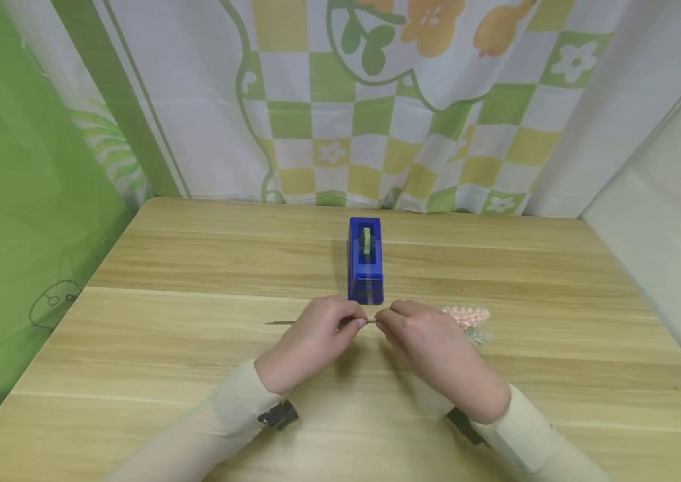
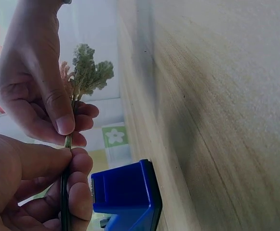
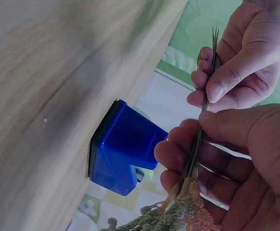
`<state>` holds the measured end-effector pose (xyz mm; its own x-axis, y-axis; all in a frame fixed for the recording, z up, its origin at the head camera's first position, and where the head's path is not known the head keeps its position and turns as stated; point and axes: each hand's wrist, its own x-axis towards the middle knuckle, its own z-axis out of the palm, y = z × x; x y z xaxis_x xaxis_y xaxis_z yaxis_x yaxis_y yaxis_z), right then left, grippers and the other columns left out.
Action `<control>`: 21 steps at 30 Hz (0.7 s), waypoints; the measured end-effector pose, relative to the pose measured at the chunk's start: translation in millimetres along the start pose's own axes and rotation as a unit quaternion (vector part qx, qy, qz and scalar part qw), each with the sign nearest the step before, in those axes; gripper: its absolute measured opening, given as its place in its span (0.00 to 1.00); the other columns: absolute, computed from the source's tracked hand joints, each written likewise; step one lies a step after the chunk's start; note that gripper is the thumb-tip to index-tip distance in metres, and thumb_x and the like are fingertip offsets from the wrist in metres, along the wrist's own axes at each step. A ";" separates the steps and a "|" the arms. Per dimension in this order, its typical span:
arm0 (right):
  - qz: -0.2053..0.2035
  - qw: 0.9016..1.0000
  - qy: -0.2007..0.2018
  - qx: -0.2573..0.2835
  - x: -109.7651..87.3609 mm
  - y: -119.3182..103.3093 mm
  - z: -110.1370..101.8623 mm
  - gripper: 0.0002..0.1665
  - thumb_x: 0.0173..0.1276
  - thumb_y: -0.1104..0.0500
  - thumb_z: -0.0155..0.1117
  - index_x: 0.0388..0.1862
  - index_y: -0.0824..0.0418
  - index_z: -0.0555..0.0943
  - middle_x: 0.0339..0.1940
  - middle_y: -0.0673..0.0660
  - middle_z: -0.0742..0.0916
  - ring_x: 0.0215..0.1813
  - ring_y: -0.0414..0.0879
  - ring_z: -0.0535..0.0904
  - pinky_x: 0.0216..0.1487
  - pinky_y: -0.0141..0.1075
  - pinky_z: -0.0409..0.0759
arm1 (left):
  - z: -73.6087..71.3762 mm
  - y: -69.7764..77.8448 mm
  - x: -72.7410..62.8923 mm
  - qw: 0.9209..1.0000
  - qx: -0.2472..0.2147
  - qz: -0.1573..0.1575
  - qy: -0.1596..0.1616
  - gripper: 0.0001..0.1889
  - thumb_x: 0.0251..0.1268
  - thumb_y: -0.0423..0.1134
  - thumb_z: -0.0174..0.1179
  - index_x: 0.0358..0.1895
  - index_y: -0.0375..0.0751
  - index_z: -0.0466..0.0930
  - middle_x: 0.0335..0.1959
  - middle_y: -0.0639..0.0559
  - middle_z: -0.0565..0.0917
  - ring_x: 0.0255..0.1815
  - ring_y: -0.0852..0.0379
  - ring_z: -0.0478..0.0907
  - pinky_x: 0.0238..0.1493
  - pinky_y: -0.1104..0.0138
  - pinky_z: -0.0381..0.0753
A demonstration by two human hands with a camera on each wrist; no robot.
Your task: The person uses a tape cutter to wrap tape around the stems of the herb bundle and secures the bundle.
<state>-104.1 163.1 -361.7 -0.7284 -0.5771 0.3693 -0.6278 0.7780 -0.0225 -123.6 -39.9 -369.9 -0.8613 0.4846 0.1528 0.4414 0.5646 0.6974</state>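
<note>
Green stems [image 3: 206, 103]: a thin bundle held above the middle of the desk [image 1: 195, 261], lying across it, roughly in line with the far edge.
Left grip [image 1: 316, 337]: thumb and fingers pinching the bundle; bare stem ends jut past it towards the left edge.
Right grip [image 1: 439, 347]: pinching the bundle nearer the flower heads [image 1: 468, 317], pink and grey-green, which stick out towards the right edge.
Blue tape dispenser [image 1: 361, 270]: standing on the desk just beyond both grips, on the far-edge side.
</note>
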 end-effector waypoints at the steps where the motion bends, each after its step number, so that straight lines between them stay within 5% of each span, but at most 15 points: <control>1: -0.002 1.000 0.001 -0.002 0.1 0.0 -0.1 0.03 0.70 0.62 0.73 0.36 0.56 0.86 0.25 0.47 0.83 0.25 0.36 0.71 0.25 0.27 0.75 | 0.1 0.0 0.1 1.000 0.000 -0.001 0.000 0.07 0.75 0.31 0.62 0.44 0.34 0.89 0.40 0.47 0.91 0.34 0.59 0.79 0.38 0.70 0.80; 16: -0.012 0.999 0.034 0.000 1.1 3.9 5.2 0.04 0.67 0.62 0.75 0.34 0.56 0.86 0.27 0.47 0.85 0.28 0.40 0.79 0.28 0.30 0.81 | 0.4 1.1 1.8 1.000 0.020 -0.005 -0.007 0.09 0.77 0.34 0.60 0.45 0.34 0.89 0.39 0.46 0.90 0.36 0.58 0.80 0.41 0.66 0.82; 21: -0.009 1.000 0.026 0.004 1.6 3.7 5.4 0.04 0.69 0.61 0.74 0.35 0.57 0.85 0.24 0.47 0.82 0.25 0.37 0.72 0.26 0.28 0.77 | 0.4 -0.5 2.0 1.000 0.008 -0.003 0.001 0.08 0.76 0.33 0.61 0.44 0.34 0.89 0.38 0.47 0.89 0.33 0.59 0.77 0.37 0.69 0.79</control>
<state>-109.1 163.8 -366.2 -0.7014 -0.5776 0.4177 -0.6432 0.7654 -0.0217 -125.3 -39.0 -370.2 -0.8645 0.4797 0.1503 0.4400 0.5774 0.6877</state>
